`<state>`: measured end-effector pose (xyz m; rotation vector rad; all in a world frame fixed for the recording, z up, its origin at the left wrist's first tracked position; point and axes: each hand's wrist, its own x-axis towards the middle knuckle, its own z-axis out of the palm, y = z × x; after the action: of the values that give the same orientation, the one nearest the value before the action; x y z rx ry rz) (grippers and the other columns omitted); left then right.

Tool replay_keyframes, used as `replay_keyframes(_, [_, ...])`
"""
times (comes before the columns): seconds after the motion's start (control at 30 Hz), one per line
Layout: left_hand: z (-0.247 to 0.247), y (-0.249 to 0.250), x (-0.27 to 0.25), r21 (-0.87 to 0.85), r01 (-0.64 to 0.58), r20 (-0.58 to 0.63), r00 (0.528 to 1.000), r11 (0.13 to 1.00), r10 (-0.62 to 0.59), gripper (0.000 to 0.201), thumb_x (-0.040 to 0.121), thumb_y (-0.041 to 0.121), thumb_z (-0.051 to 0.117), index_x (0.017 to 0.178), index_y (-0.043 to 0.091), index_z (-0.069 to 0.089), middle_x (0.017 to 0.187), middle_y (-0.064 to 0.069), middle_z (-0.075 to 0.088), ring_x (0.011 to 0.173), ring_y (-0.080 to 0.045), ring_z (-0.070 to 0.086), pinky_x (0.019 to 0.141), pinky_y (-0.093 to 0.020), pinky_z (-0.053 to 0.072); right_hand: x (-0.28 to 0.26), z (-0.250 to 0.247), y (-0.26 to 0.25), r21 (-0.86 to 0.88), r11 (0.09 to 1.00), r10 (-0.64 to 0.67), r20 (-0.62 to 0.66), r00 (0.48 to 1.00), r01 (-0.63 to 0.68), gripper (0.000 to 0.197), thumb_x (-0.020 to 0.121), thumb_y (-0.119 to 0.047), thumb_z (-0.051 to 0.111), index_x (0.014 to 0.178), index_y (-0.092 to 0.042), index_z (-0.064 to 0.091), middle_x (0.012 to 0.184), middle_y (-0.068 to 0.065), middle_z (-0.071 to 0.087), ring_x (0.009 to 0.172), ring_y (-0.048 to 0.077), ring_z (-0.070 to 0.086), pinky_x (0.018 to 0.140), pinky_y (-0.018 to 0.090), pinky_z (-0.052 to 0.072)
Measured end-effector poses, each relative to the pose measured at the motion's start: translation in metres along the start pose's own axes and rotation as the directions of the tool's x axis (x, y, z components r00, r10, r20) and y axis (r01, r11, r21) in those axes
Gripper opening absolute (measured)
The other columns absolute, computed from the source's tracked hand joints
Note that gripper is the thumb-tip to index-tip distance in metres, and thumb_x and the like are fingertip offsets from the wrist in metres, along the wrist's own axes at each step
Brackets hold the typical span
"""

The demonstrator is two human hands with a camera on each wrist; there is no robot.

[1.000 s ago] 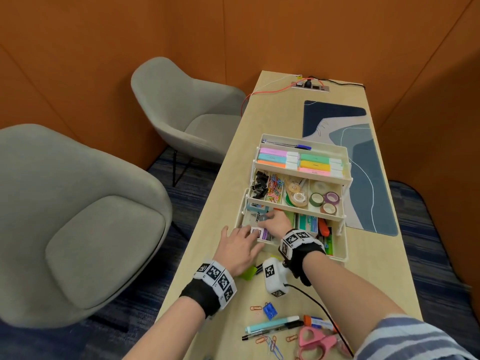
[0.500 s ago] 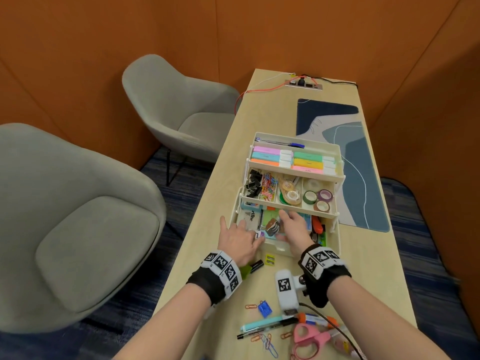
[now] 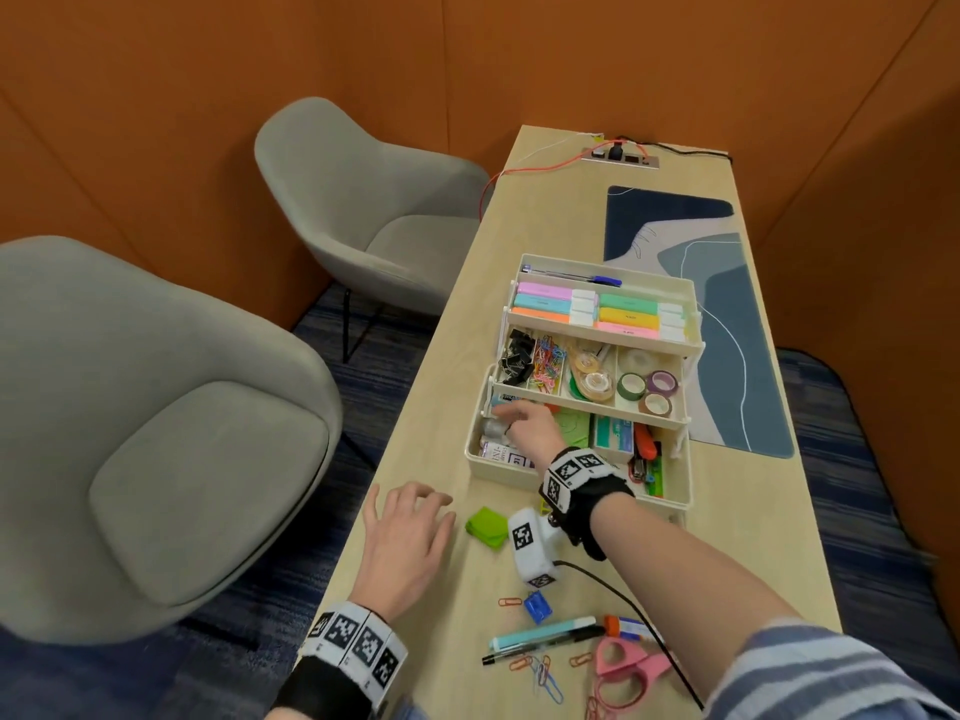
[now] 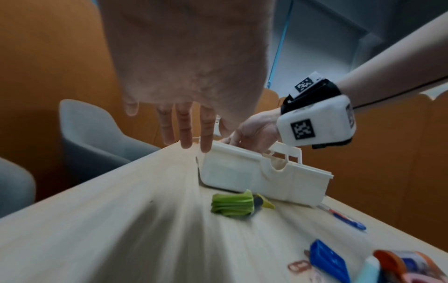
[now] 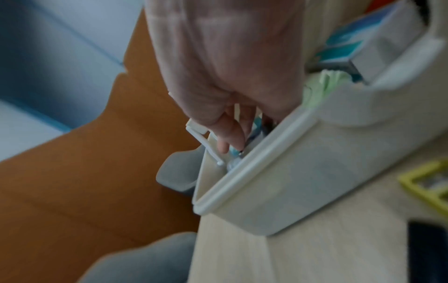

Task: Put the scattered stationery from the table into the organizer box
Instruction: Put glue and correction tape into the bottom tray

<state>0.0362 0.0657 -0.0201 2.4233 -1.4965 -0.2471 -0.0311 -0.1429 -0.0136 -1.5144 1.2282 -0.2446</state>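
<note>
The white tiered organizer box (image 3: 687, 462) stands open in the middle of the table, its trays holding stationery. My right hand (image 3: 521, 419) reaches into the left end of the bottom tray. Its fingertips (image 5: 231, 142) point down among small blue and white items; blur hides whether they pinch anything. My left hand (image 3: 410, 527) hovers flat and empty over the table in front of the box, fingers (image 4: 184, 126) straight. A green sticky-note pad (image 3: 487, 527) lies just right of it. A blue sharpener (image 3: 537, 606), teal pen (image 3: 543, 632), glue stick (image 3: 626, 627), pink scissors (image 3: 628, 663) and paper clips (image 3: 543, 672) lie near me.
A small yellow item (image 5: 426, 183) lies by the box's front wall. A blue patterned mat (image 3: 727, 324) sits to the right of the box, with a power strip (image 3: 621, 157) at the far end. Two grey chairs (image 3: 363, 200) stand left of the table edge.
My left hand has pulled back from the box's front edge toward me, uncovering the green pad. My right hand has shifted from the tray's middle to its left end.
</note>
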Motion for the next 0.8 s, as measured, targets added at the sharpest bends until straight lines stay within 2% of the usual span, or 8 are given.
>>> replay_keyframes(0.1, [0.006, -0.004, -0.008, -0.031, -0.009, -0.003, 1.000, 0.999, 0.008, 0.048, 0.090, 0.048, 0.019, 0.106, 0.032, 0.061, 0.105, 0.011, 0.051, 0.104, -0.008, 0.053, 0.109, -0.040, 0.005, 0.004, -0.004, 0.004, -0.115, 0.993, 0.005, -0.079, 0.997, -0.014, 0.034, 0.082, 0.005, 0.050, 0.107, -0.013, 0.065, 0.127, 0.013, 0.042, 0.109, 0.027, 0.047, 0.103, 0.035, 0.040])
replay_keyframes(0.23, [0.008, 0.001, -0.012, -0.040, -0.014, 0.037, 0.999, 0.999, 0.015, 0.054, 0.088, 0.050, 0.013, 0.110, 0.032, 0.060, 0.108, 0.012, 0.049, 0.107, -0.007, 0.051, 0.109, -0.037, 0.002, 0.008, -0.008, 0.013, -0.226, 0.974, -0.006, -0.131, 0.991, -0.023, 0.027, 0.079, 0.001, 0.062, 0.100, -0.014, 0.069, 0.118, 0.011, 0.061, 0.108, 0.024, 0.055, 0.098, 0.030, 0.044])
replay_keyframes(0.33, [0.009, 0.003, -0.012, -0.027, -0.025, 0.094, 0.995, 0.999, 0.028, 0.061, 0.086, 0.053, 0.007, 0.113, 0.033, 0.058, 0.111, 0.012, 0.048, 0.112, -0.006, 0.046, 0.110, -0.037, 0.002, 0.002, -0.012, 0.010, -0.363, 0.930, -0.070, -0.021, 0.997, 0.058, 0.035, 0.083, 0.002, 0.050, 0.105, -0.017, 0.071, 0.118, 0.005, 0.066, 0.112, 0.024, 0.058, 0.098, 0.031, 0.046])
replay_keyframes(0.47, [0.014, 0.006, -0.008, -0.023, -0.043, 0.142, 0.989, 0.999, 0.046, 0.060, 0.085, 0.050, 0.007, 0.113, 0.031, 0.057, 0.112, 0.011, 0.048, 0.112, -0.008, 0.046, 0.111, -0.038, 0.008, -0.009, -0.024, 0.006, -0.516, 0.832, -0.106, 0.215, 0.971, 0.205, 0.055, 0.083, 0.005, 0.039, 0.128, -0.020, 0.058, 0.135, 0.006, 0.054, 0.126, 0.027, 0.047, 0.107, 0.036, 0.037])
replay_keyframes(0.53, [0.018, 0.007, -0.008, -0.036, -0.064, 0.146, 0.987, 0.997, 0.069, 0.054, 0.087, 0.047, 0.012, 0.110, 0.029, 0.058, 0.109, 0.009, 0.049, 0.109, -0.010, 0.047, 0.108, -0.039, 0.018, -0.021, -0.034, 0.005, -0.492, 0.827, -0.215, 0.174, 0.961, 0.274, 0.055, 0.084, 0.008, 0.037, 0.128, -0.018, 0.057, 0.131, 0.009, 0.055, 0.122, 0.027, 0.048, 0.105, 0.042, 0.039])
replay_keyframes(0.67, [0.021, 0.017, -0.008, -0.091, -0.101, 0.138, 0.984, 0.991, 0.113, 0.033, 0.096, 0.036, 0.030, 0.110, 0.026, 0.058, 0.106, 0.007, 0.050, 0.101, -0.014, 0.049, 0.093, -0.031, 0.034, -0.065, -0.051, 0.019, -0.395, 0.836, -0.414, 0.002, 0.910, 0.381, 0.030, 0.092, 0.000, 0.040, 0.101, -0.013, 0.066, 0.109, 0.004, 0.061, 0.102, 0.015, 0.055, 0.096, 0.032, 0.045])
replay_keyframes(0.73, [0.024, 0.027, -0.007, -0.080, -0.143, 0.137, 0.979, 0.986, 0.153, 0.025, 0.097, 0.031, 0.037, 0.112, 0.025, 0.057, 0.106, 0.005, 0.051, 0.101, -0.016, 0.049, 0.088, -0.031, 0.034, -0.084, -0.049, 0.039, -0.474, 0.776, -0.428, 0.086, 0.900, 0.415, 0.025, 0.093, -0.004, 0.042, 0.100, -0.013, 0.064, 0.106, 0.002, 0.060, 0.100, 0.014, 0.055, 0.094, 0.032, 0.045])
replay_keyframes(0.8, [0.025, 0.039, -0.006, -0.067, -0.192, 0.139, 0.970, 0.979, 0.199, 0.023, 0.096, 0.029, 0.040, 0.113, 0.025, 0.055, 0.108, 0.005, 0.051, 0.101, -0.016, 0.049, 0.085, -0.030, 0.033, -0.093, -0.041, 0.064, -0.617, 0.634, -0.436, 0.213, 0.874, 0.466, 0.033, 0.091, -0.002, 0.043, 0.118, -0.014, 0.058, 0.120, 0.004, 0.056, 0.110, 0.018, 0.051, 0.097, 0.033, 0.043])
